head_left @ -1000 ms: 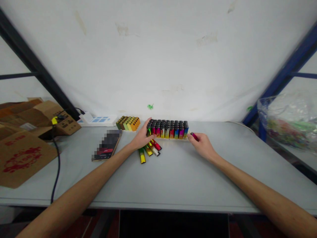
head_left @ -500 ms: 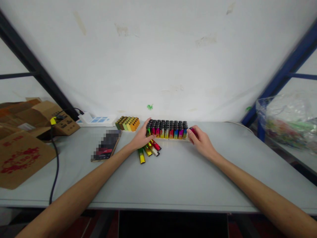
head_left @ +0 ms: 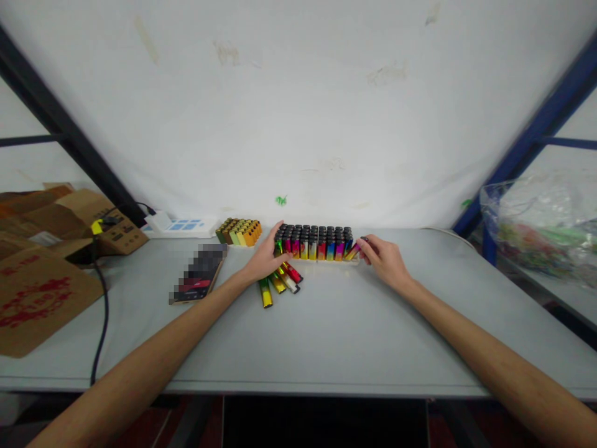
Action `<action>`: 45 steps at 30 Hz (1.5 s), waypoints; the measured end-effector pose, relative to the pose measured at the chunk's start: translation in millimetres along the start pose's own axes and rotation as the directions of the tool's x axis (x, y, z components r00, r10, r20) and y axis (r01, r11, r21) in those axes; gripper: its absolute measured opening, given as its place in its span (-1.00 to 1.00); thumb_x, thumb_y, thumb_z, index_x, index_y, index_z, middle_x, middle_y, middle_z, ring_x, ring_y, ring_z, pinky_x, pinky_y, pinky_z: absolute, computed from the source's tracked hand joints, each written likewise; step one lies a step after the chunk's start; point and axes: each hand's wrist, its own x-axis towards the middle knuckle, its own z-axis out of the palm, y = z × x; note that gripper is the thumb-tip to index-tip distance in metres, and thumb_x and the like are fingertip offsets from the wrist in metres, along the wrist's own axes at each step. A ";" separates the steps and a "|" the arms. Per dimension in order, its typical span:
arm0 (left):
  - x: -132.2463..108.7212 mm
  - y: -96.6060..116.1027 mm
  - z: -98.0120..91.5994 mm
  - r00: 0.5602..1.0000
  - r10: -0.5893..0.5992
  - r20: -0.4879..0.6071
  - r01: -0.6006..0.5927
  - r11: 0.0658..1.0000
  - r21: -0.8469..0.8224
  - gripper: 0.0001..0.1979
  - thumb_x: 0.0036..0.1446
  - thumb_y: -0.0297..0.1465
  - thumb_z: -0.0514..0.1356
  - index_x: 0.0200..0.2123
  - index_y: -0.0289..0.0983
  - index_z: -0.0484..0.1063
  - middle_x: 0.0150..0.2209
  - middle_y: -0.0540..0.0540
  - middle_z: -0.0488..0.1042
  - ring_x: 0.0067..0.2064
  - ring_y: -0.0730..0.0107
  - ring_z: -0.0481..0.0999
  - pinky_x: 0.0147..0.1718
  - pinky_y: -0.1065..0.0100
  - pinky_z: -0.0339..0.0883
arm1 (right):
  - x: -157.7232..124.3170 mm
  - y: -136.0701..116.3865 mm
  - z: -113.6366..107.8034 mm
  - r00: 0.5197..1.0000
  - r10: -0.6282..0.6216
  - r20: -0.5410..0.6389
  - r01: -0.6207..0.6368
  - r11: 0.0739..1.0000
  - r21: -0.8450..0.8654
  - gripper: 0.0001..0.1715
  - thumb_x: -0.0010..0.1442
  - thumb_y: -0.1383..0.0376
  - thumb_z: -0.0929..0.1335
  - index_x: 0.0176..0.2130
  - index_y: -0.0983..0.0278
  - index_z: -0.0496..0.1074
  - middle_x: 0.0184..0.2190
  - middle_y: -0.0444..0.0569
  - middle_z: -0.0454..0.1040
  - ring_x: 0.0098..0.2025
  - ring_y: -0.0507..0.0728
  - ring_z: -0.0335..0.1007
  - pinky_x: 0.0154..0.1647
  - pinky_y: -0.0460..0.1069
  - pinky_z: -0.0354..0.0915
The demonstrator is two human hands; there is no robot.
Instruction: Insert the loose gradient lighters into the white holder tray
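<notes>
Rows of colourful lighters (head_left: pixel 321 246) with black tops stand packed upright in a pale tray (head_left: pixel 354 262) near the wall. My left hand (head_left: pixel 265 258) is closed around the left end of the rows, thumb at the front and fingers along the side. Below that hand, several loose lighters (head_left: pixel 278 283) in green, yellow, white and red lie fanned out. At the right end, my right hand (head_left: pixel 383 260) pinches a purple-and-yellow lighter (head_left: pixel 353 251). It leans, with its lower end at the tray's front right corner.
A second block of gold and green pieces (head_left: pixel 239 232) stands at left, beside a white power strip (head_left: pixel 186 227). A phone (head_left: pixel 199 274) lies in front of them. Cardboard boxes (head_left: pixel 46 280) and a black cable (head_left: pixel 103 323) take the far left, a clear plastic bag (head_left: pixel 541 230) the right.
The lighter in my right hand now shows its length and tilts down leftward to the tray's right end; before, mostly its upper end showed. My left hand keeps its place.
</notes>
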 end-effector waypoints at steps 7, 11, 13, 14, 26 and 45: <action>-0.6 1.3 0.1 1.000 0.008 -0.002 -0.008 1.000 0.005 -0.02 0.13 -0.22 0.28 0.48 -0.31 -0.15 0.39 -0.32 0.17 0.38 -0.10 0.24 0.40 -0.09 0.00 | 6.0 0.9 7.6 0.980 -0.113 0.166 0.147 0.966 -0.211 -0.51 0.48 0.00 0.16 -0.28 0.26 0.40 -0.42 -0.01 0.53 -0.41 0.15 0.45 -0.32 -0.01 0.23; -0.6 1.2 0.3 1.000 0.006 -0.003 -0.006 1.000 0.003 -0.01 0.13 -0.19 0.29 0.48 -0.30 -0.15 0.38 -0.32 0.20 0.37 -0.12 0.25 0.39 -0.09 0.03 | 6.5 -16.4 10.7 0.981 -0.043 0.191 0.123 0.895 -0.428 -0.57 0.50 0.06 0.17 -0.16 0.30 0.40 -0.27 0.10 0.57 -0.31 0.20 0.51 -0.33 -0.01 0.22; -0.6 1.3 0.3 1.000 -0.001 0.001 0.001 1.000 -0.004 -0.01 0.13 -0.18 0.28 0.48 -0.30 -0.16 0.39 -0.32 0.19 0.36 -0.12 0.26 0.39 -0.07 0.05 | 4.6 -26.4 9.3 0.980 0.007 0.198 0.098 0.851 -0.517 -0.54 0.50 0.04 0.15 -0.09 0.32 0.41 -0.21 0.14 0.58 -0.29 0.22 0.54 -0.35 -0.01 0.23; -0.6 1.2 0.3 1.000 -0.001 0.001 0.001 1.000 -0.009 -0.01 0.14 -0.18 0.28 0.48 -0.30 -0.17 0.39 -0.31 0.18 0.36 -0.11 0.27 0.39 -0.07 0.06 | 3.0 -30.8 8.1 0.977 0.031 0.209 0.091 0.829 -0.552 -0.50 0.50 0.01 0.13 -0.07 0.32 0.41 -0.21 0.16 0.58 -0.28 0.23 0.55 -0.36 0.00 0.24; 0.3 -0.1 0.0 1.000 -0.005 0.009 0.006 0.997 -0.074 -0.07 0.13 -0.20 0.25 0.46 -0.33 -0.08 0.44 -0.29 0.08 0.44 -0.07 0.11 0.43 -0.01 -0.10 | -41.2 -75.2 40.2 0.724 -0.551 0.415 0.599 0.800 0.017 -0.39 0.43 0.02 0.27 0.28 0.31 0.29 0.31 0.26 0.29 0.37 0.31 0.19 0.35 0.24 0.22; 0.0 -0.5 0.4 1.000 0.000 -0.024 -0.001 1.000 -0.016 0.00 0.10 -0.08 0.34 0.45 -0.30 -0.05 0.37 -0.29 0.23 0.38 -0.05 0.25 0.40 0.04 0.06 | -32.6 -56.2 41.4 0.710 -0.575 0.407 0.618 0.786 0.034 -0.45 0.45 0.19 0.28 0.35 0.25 0.28 0.33 0.16 0.33 0.33 0.25 0.30 0.36 0.21 0.27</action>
